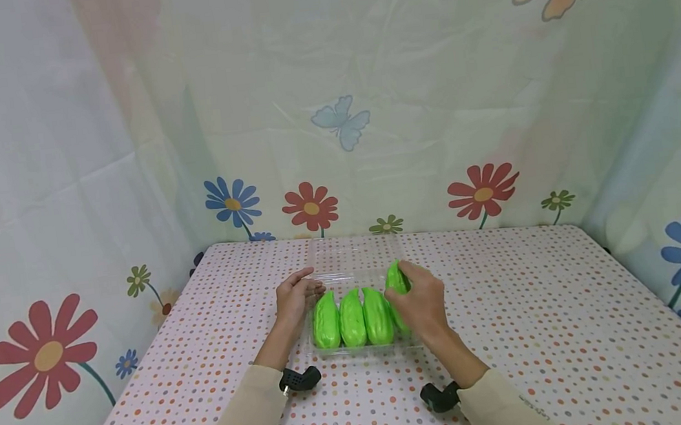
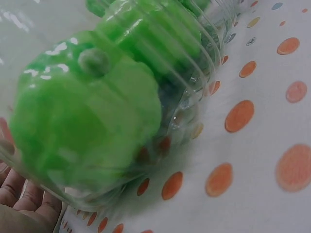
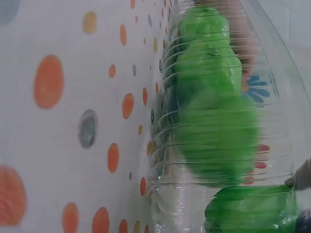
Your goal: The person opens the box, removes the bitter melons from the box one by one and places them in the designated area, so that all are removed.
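A clear plastic box [image 1: 367,350] stands on the table, with its transparent lid [image 1: 351,253] folded back behind it. Three bright green, ribbed gourds [image 1: 352,318] lie side by side in it, tips pointing away. At the box's right end my right hand [image 1: 421,297] grips another green gourd [image 1: 394,278] between thumb and fingers, its upper end raised; the hand covers part of it. My left hand [image 1: 294,300] lies along the box's left wall, fingers [image 2: 29,196] extended beside the plastic. The right wrist view shows a green gourd [image 3: 250,206] lower down, close to a fingertip.
A pink-white cloth with coloured dots covers the table [image 1: 512,305]. Behind and at both sides hangs a curtain [image 1: 419,128] printed with flowers and butterflies. Each wrist carries a black camera [image 1: 441,396].
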### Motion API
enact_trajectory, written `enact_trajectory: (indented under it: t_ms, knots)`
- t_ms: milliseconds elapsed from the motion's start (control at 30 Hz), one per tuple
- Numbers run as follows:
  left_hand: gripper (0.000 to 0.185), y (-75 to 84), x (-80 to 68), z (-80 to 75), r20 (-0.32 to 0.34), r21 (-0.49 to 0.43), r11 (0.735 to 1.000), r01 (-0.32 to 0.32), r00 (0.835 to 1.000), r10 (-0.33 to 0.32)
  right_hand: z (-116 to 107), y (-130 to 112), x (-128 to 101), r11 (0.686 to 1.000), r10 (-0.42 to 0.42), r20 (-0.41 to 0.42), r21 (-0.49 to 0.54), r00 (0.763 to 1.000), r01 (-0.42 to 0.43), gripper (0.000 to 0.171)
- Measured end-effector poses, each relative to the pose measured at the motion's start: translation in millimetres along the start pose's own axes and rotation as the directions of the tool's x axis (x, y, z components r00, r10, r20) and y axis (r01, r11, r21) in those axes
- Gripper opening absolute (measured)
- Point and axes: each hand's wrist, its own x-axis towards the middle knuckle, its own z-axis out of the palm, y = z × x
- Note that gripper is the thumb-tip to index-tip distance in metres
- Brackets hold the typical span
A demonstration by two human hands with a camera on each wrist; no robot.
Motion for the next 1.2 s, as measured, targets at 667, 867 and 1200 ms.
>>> enact_trajectory:
  t_ms: [667, 867, 1200]
  knots:
    - [0.044, 1.9, -2.0, 1.1, -0.004, -0.019, 1.0, -0.006, 1.0, 0.006, -17.4, 3.5, 14.1, 0.986, -0.06, -0.232, 0.137, 0.971, 0.094, 0.051]
    - [0.044, 1.9, -2.2, 0.9, -0.003, -0.018, 1.0, -0.003, 1.0, 0.003, -22.1, 5.6, 16.6, 0.984, -0.045, -0.254, 0.154, 0.966, 0.087, 0.05]
    - [0.043, 2.2, -3.1, 0.5, 0.008, -0.032, 0.999, -0.016, 1.0, 0.016, -21.3, 11.1, 18.7, 0.987, -0.055, -0.261, 0.13, 0.964, 0.092, 0.047]
